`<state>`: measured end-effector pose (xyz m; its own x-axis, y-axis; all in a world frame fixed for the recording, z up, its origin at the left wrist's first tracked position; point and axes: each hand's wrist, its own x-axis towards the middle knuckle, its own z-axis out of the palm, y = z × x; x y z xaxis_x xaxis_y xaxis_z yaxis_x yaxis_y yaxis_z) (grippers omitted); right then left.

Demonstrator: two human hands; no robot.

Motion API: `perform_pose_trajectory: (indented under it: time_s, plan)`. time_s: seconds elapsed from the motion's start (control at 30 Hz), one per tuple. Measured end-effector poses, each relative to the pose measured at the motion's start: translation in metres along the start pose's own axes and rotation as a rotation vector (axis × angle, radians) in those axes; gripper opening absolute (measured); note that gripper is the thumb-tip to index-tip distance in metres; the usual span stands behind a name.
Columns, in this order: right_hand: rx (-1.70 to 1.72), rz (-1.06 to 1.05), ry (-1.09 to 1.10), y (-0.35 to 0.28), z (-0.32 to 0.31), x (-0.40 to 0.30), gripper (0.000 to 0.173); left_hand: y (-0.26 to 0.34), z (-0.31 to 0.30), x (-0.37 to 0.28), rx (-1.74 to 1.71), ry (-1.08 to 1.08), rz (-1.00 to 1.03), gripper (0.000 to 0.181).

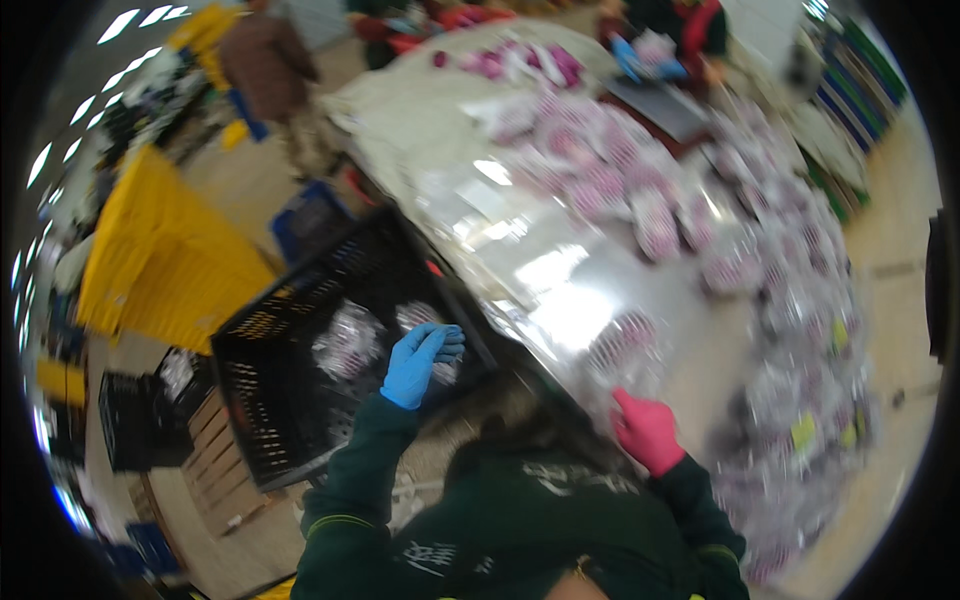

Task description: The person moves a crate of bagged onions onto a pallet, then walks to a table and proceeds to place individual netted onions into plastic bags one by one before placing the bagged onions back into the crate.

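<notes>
My left hand [424, 364], in a blue glove, is raised over the right side of a black plastic crate [349, 450]; its fingers are together and partly bent, and whether they hold anything is unclear. Two clear-wrapped bundles lie in the crate: one bundle [349, 341] near the middle, another [415, 315] partly behind my left hand. My right hand [649, 431], in a pink glove, is at the table's near edge, its fingers at the clear wrapping of a pink-netted bundle [621, 346]. Blur hides whether that hand grips the wrapping.
Many wrapped pink-netted bundles [592, 165] cover the table's far part and right side. Co-workers' gloved hands [649, 58] are across the table, near a dark tray [660, 109]. A person [266, 64] stands at the upper left. Yellow sheeting [165, 255] and a wooden pallet [225, 457] lie left.
</notes>
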<state>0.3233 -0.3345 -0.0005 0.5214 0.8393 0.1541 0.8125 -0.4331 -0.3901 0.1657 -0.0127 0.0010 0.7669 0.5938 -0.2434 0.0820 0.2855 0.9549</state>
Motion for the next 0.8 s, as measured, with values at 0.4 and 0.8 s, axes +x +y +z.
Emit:
perform_pose_trajectory:
  time_s: [0.4,0.8]
  plan:
    - [-0.065,0.234,-0.189,-0.027,0.006,-0.091,0.052,-0.113,0.149,-0.037,-0.005,-0.858,-0.965,0.046]
    - [0.137,0.362,0.1,-0.055,0.016,-0.109,0.018,-0.097,0.133,-0.048,-0.139,-0.813,-0.831,0.031]
